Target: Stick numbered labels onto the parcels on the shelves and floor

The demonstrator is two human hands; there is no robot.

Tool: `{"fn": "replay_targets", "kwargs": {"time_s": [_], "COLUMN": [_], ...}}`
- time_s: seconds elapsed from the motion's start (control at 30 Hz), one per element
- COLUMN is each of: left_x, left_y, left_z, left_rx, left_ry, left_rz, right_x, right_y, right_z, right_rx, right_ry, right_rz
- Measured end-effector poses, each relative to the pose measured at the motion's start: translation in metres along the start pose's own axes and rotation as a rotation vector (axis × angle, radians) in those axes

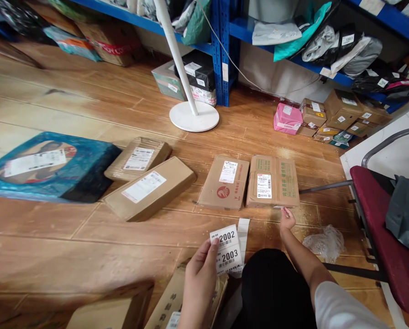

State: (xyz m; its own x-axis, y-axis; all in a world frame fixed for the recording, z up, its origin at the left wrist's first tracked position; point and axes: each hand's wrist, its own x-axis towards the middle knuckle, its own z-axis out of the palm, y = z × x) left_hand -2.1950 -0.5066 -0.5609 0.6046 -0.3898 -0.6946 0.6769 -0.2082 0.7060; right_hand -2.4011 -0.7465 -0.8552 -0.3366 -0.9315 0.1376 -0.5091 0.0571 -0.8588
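My left hand (201, 269) pinches a strip of white number labels (229, 246) between thumb and fingers. "2002" and "2003" are readable on it, and the strip's tail hangs down behind. My right hand (287, 219) reaches to the near edge of a brown carton with green print (283, 176). Its fingers are closed on a small white label (279, 207) at the carton's front side, mostly seen edge-on. On that carton's top is a shipping label (264, 186). Just left of it lies another carton with a red logo (223, 183).
Left on the floor are a long carton (177, 176), a smaller carton (122, 164) and a blue-wrapped parcel (98, 171). A white stand base (194, 119) stands ahead. A red chair (372, 219) is at right, with crumpled plastic (326, 243) beside it. Blue shelves (221, 50) hold parcels.
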Motion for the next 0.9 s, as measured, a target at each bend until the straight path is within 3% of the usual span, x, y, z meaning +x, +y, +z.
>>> {"fn": "replay_targets", "kwargs": {"time_s": [0.27,0.63,0.9], "left_x": [0.001,0.008,0.009], "left_y": [0.001,-0.002,-0.003], "left_z": [0.002,0.003,0.006], "left_rx": [0.044,0.079,0.098], "left_ry": [0.038,-0.016,-0.072], "left_rz": [0.012,0.043,0.024], "right_x": [0.001,0.028,0.033], "right_y": [0.008,0.000,-0.002], "right_z": [-0.005,-0.056,-0.052], "right_rx": [-0.117,-0.358,-0.458], "right_ry": [-0.020,-0.292,-0.329], "right_rz": [-0.179,-0.734,-0.902]}}
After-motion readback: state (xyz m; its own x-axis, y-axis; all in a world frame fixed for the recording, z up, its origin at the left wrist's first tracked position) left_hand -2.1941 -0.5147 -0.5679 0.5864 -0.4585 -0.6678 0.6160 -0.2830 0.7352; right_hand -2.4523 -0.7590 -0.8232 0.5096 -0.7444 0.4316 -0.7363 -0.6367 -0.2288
